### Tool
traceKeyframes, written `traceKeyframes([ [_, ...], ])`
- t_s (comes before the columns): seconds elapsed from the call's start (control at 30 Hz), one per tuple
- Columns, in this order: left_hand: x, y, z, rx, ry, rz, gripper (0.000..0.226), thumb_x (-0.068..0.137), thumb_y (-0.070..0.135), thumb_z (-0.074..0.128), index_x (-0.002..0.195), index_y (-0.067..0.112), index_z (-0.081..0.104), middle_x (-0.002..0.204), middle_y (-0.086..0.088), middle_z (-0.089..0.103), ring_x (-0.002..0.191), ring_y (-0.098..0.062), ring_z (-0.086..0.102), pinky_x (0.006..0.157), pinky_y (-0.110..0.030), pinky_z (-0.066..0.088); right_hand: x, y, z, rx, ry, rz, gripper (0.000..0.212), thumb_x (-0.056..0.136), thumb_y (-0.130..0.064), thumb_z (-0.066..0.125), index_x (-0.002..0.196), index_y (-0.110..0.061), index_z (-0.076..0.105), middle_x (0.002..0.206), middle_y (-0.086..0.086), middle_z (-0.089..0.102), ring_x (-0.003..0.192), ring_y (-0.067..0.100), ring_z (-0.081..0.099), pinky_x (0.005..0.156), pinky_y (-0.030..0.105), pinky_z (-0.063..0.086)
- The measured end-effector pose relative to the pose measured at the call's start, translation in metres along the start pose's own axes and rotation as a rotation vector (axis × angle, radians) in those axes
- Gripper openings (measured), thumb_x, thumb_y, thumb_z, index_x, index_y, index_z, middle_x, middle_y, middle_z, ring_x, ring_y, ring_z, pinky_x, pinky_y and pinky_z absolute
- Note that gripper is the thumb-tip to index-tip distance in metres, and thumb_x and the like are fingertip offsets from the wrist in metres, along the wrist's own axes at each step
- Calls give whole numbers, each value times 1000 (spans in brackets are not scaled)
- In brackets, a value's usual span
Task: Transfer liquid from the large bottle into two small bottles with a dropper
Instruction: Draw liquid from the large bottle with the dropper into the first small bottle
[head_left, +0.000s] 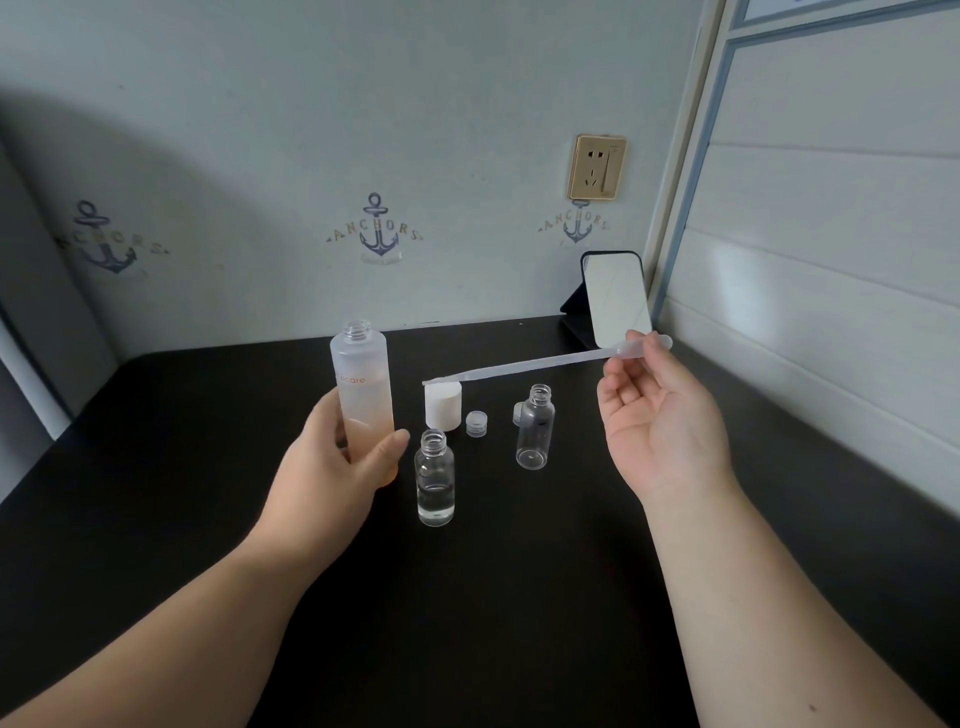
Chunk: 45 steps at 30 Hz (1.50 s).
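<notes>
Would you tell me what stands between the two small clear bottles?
In the head view, a small clear cap stands between the nearer small bottle and the farther small bottle.

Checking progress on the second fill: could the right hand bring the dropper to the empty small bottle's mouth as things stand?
Probably yes. The right hand pinches the dropper by its bulb, and the empty small bottle stands uncapped just below it with nothing over its mouth.

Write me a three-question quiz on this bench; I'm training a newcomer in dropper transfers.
1. True or false: the large bottle is capped.
2. Which small bottle holds liquid: A the near small bottle, or B the far small bottle?
3. Fill in: the right hand pinches the ____ of the dropper.

Key: 1 false, its neck is open and the left hand grips it. 2 A. 3 bulb.
</notes>
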<state>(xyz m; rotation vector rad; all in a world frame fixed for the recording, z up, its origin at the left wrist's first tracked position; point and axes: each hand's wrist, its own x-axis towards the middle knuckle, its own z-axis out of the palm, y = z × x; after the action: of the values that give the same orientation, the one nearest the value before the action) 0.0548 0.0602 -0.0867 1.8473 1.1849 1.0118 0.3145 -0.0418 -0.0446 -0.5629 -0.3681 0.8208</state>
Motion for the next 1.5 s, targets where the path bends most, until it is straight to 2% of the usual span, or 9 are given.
traceKeyframes([
  [0.2, 5, -3, 0, 83, 71, 15, 35, 86, 48, 70, 115, 38, 53, 96, 17, 64, 89, -3, 61, 67, -17, 43, 2, 2, 0, 16, -49, -11, 15, 92, -17, 69, 101, -5, 72, 84, 4, 74, 77, 14, 72, 71, 24, 57],
  [0.37, -1, 3, -2, -2, 41, 51, 34, 87, 39, 73, 101, 60, 49, 97, 28, 64, 90, 16, 58, 58, -9, 45, 1, 2, 1, -5, -50, -30, 13, 89, -19, 71, 86, -10, 79, 88, 3, 76, 81, 15, 74, 72, 23, 57],
  [0.53, -5, 10, -4, 24, 48, 100, 45, 87, 35, 73, 94, 71, 47, 98, 40, 57, 90, 9, 59, 68, -22, 47, 0, 2, 1, -16, -56, -45, 13, 81, -22, 75, 85, -10, 78, 90, 2, 77, 82, 15, 74, 72, 23, 57],
  [0.63, -5, 10, -4, 53, 62, 121, 43, 86, 34, 73, 96, 68, 49, 98, 35, 58, 89, -4, 62, 71, -28, 50, -1, 2, 0, -31, -63, -54, 14, 85, -22, 73, 91, -9, 74, 90, 1, 76, 82, 14, 73, 72, 23, 57],
  [0.73, -4, 7, -3, 88, 83, 147, 42, 86, 34, 73, 100, 65, 49, 98, 33, 59, 91, -2, 59, 70, -25, 45, -1, 1, -1, -56, -58, -73, 13, 93, -19, 67, 96, -7, 71, 87, 1, 75, 78, 13, 72, 73, 23, 56],
  [0.83, 0, 2, -4, 129, 124, 153, 40, 87, 32, 73, 117, 48, 55, 101, 20, 62, 95, -7, 58, 74, -27, 45, -1, 0, 1, -62, -42, -78, 12, 95, -18, 66, 96, -8, 73, 86, 1, 74, 76, 13, 70, 72, 23, 56],
  [1.0, 1, -1, -4, 226, 183, 192, 44, 86, 27, 74, 124, 43, 58, 103, 21, 56, 92, -1, 51, 72, -15, 35, -1, -1, 1, -76, -35, -89, 11, 94, -16, 68, 92, -10, 77, 85, 3, 73, 74, 13, 69, 71, 23, 56],
  [1.3, 0, -2, -3, 305, 190, 231, 54, 85, 21, 77, 134, 32, 58, 115, 14, 56, 109, -13, 52, 92, -32, 44, -3, 0, 1, -233, -25, -60, 6, 78, -16, 77, 80, -15, 82, 81, 5, 76, 68, 15, 71, 60, 21, 54],
  [1.5, -1, -4, 0, 289, 181, 248, 58, 83, 18, 79, 136, 31, 59, 117, 16, 56, 112, -13, 52, 95, -31, 43, -6, 7, 5, -309, -116, -37, 7, 82, -16, 77, 86, -13, 82, 88, 8, 78, 78, 18, 75, 67, 22, 57],
])
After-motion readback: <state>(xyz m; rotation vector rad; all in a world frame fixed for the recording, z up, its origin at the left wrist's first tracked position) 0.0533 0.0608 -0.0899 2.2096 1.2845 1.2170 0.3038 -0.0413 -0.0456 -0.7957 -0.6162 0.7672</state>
